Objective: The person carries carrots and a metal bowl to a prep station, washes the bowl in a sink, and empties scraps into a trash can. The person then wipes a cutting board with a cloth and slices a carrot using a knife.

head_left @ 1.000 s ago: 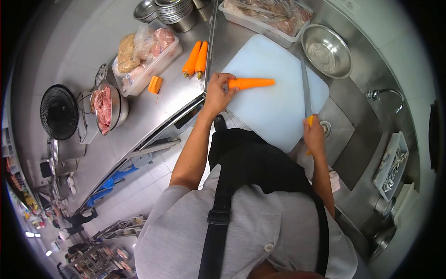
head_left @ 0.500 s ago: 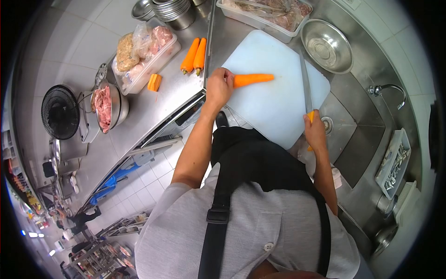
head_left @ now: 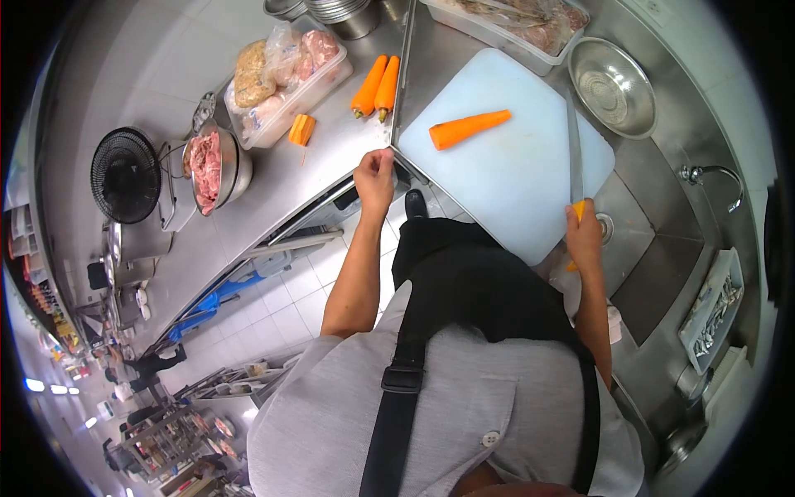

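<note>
A peeled orange carrot (head_left: 469, 129) lies alone on the white cutting board (head_left: 513, 190), its thick end to the left. My left hand (head_left: 374, 176) is off the board, by the counter edge, fingers closed in a pinch; what they hold, if anything, is too small to tell. My right hand (head_left: 585, 238) grips the yellow handle of a long knife (head_left: 575, 153), whose blade rests along the board's right side, pointing away from me. Two whole carrots (head_left: 378, 88) and a cut carrot block (head_left: 301, 129) lie on the left counter.
Left are a tub of bagged meat (head_left: 286, 91), a bowl of raw meat (head_left: 207, 170) and a black fan (head_left: 125, 176). Another meat tub (head_left: 505, 33), a steel bowl (head_left: 612, 87), a faucet (head_left: 714, 176) and a tray (head_left: 714, 312) stand beyond and right. A person (head_left: 141, 367) is far off.
My left hand has let go of the carrot and drawn back off the board towards me. The carrot now lies tilted on the board. The view has shifted slightly.
</note>
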The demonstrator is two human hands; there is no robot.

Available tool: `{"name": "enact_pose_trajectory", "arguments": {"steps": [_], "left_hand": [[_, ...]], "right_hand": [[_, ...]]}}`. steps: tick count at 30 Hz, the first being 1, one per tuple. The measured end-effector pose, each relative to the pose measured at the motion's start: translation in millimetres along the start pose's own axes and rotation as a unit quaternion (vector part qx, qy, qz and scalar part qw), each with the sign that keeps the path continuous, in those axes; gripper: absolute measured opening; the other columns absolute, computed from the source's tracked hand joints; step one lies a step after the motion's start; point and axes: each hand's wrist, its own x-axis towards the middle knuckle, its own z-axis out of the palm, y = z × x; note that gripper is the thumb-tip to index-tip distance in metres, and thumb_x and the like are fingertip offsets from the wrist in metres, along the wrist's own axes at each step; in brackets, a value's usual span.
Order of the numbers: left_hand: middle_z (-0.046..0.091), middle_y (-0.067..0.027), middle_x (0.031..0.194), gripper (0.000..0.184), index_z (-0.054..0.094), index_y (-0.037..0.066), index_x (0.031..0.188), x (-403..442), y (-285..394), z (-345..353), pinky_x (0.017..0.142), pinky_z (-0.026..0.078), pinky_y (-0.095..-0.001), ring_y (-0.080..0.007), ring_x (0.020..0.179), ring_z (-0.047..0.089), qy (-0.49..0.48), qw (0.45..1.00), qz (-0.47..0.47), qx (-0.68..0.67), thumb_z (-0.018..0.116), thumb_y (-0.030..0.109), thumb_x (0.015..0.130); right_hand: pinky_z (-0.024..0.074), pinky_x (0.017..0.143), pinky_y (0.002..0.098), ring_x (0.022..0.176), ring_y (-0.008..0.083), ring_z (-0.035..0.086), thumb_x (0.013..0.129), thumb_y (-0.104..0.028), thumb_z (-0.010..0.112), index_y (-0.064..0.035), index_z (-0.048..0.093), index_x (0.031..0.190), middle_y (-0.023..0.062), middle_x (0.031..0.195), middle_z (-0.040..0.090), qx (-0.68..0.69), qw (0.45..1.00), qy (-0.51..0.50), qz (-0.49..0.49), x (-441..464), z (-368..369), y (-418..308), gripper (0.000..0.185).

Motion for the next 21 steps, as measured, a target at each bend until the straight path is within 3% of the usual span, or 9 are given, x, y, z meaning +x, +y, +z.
{"name": "enact_pose_trajectory", "arguments": {"steps": [3,5,8,11,14,18,20,21], "left_hand": [[0.067,-0.0025,0.08,0.028,0.073,-0.003,0.106,13.3,44.0,19.4,0.068,0.049,-0.0265,-0.0097,0.072,0.058,-0.031,0.993,0.097,0.061,0.068,0.024,0.099],[0.071,-0.0091,0.085,0.029,0.075,-0.002,0.105,25.0,68.6,36.3,0.072,0.052,-0.0295,-0.0152,0.077,0.064,-0.099,0.983,0.105,0.115,0.072,0.026,0.095],[0.073,-0.0153,0.085,0.028,0.076,-0.001,0.098,42.6,79.9,53.7,0.072,0.053,-0.0309,-0.0209,0.076,0.068,-0.157,0.93,0.175,0.283,0.074,0.026,0.09],[0.072,-0.0187,0.08,0.026,0.077,0.001,0.096,52.8,82.3,61.8,0.069,0.053,-0.0338,-0.0268,0.072,0.069,-0.18,0.942,0.125,0.253,0.075,0.025,0.087],[0.071,-0.0116,0.072,0.027,0.077,0.0,0.098,54.5,67.9,52.7,0.064,0.051,-0.0319,-0.0203,0.066,0.066,-0.138,0.962,0.132,0.195,0.075,0.025,0.09],[0.067,0.0018,0.075,0.026,0.079,0.0,0.1,26.0,36.9,11.1,0.061,0.045,-0.024,-0.0062,0.068,0.055,-0.117,0.992,-0.046,0.006,0.073,0.024,0.095],[0.066,0.0028,0.075,0.019,0.08,0.005,0.098,-1.5,7.8,-13.5,0.058,0.041,-0.0223,-0.005,0.065,0.053,-0.126,0.984,-0.119,0.029,0.074,0.023,0.095],[0.066,0.0002,0.071,0.021,0.078,0.0,0.089,-17.4,-12.5,-18.2,0.055,0.041,-0.0242,-0.0067,0.062,0.053,-0.083,0.984,-0.154,-0.025,0.079,0.021,0.091]], "right_hand": [[0.0507,0.079,0.0531,0.095,0.0506,0.065,0.103,-0.028,0.057,0.0055,0.048,0.131,0.0329,0.099,0.068,-0.001,1.0,-0.026,-0.005,0.8,-8.0,-7.5,0.045],[0.0506,0.079,0.0528,0.094,0.0507,0.066,0.103,-0.027,0.057,0.0064,0.048,0.13,0.0329,0.098,0.068,0.007,1.0,-0.025,-0.006,1.1,-9.2,-9.3,0.044],[0.0504,0.078,0.0526,0.092,0.0505,0.066,0.103,-0.026,0.057,0.0068,0.048,0.129,0.0327,0.097,0.068,0.008,1.0,-0.024,-0.013,0.0,-8.3,-8.0,0.043],[0.05,0.078,0.0526,0.092,0.0503,0.066,0.102,-0.026,0.057,0.0065,0.048,0.128,0.0326,0.097,0.068,0.009,1.0,-0.025,-0.011,-0.2,-8.9,-9.6,0.042],[0.0504,0.077,0.051,0.091,0.0478,0.067,0.102,-0.029,0.058,0.0059,0.048,0.132,0.0306,0.096,0.068,0.008,1.0,-0.027,-0.004,-0.5,-5.9,-4.7,0.047],[0.0496,0.078,0.0526,0.091,0.05,0.065,0.102,-0.027,0.058,0.0058,0.05,0.127,0.0314,0.097,0.068,0.005,1.0,-0.012,-0.011,-0.3,-3.9,-3.9,0.042],[0.0494,0.079,0.0524,0.093,0.0499,0.065,0.102,-0.027,0.058,0.0061,0.05,0.128,0.0314,0.098,0.067,0.005,1.0,0.004,-0.015,-0.6,-0.9,-2.6,0.043],[0.0493,0.079,0.0523,0.093,0.0498,0.065,0.102,-0.027,0.059,0.0063,0.05,0.128,0.0315,0.098,0.067,0.005,1.0,0.013,-0.016,-0.7,-0.4,-1.8,0.044]]}}
